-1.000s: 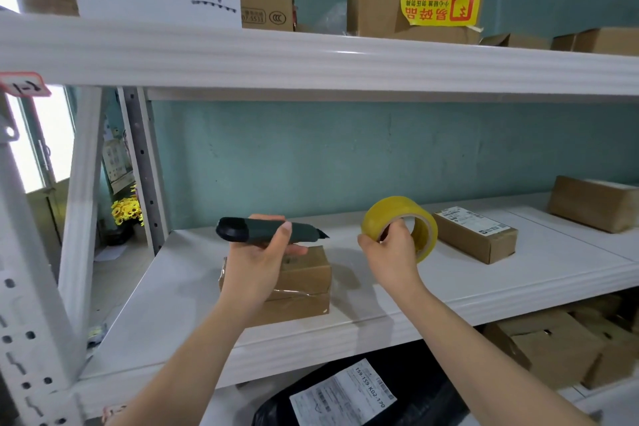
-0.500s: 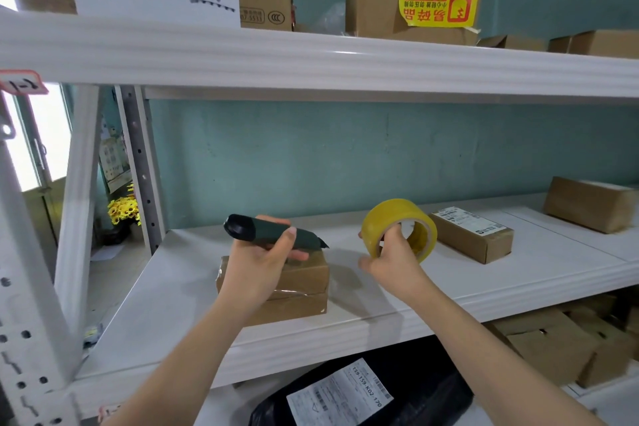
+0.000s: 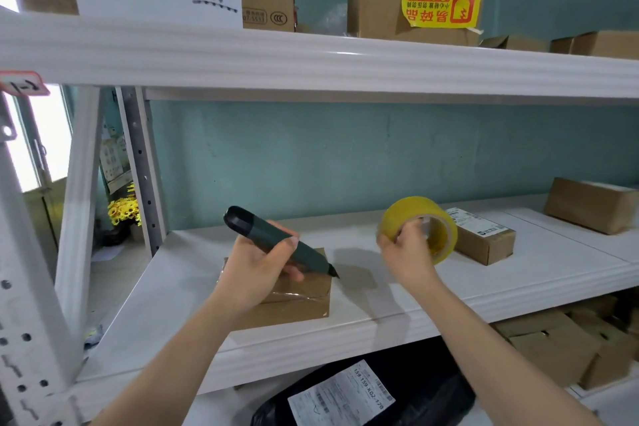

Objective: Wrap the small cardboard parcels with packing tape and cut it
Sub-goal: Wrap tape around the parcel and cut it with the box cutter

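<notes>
A small cardboard parcel (image 3: 297,301) with clear tape around it lies on the white shelf (image 3: 397,290). My left hand (image 3: 257,270) is above it, shut on a dark green utility knife (image 3: 276,239) whose tip points down to the right, just past the parcel's right edge. My right hand (image 3: 408,252) holds a yellow roll of packing tape (image 3: 420,232) in the air to the right of the parcel, fingers hooked into its core. A second small parcel with a white label (image 3: 480,235) sits just behind the roll.
A third brown box (image 3: 591,204) rests at the far right of the shelf. Larger cartons stand on the upper shelf (image 3: 311,59). Below are a black mailer bag (image 3: 373,398) and several loose cartons (image 3: 560,342). A steel upright (image 3: 138,162) is at the left.
My left hand has tilted the knife so its tip drops toward the parcel's right edge. My right hand has turned the tape roll slightly, holding it at about the same place.
</notes>
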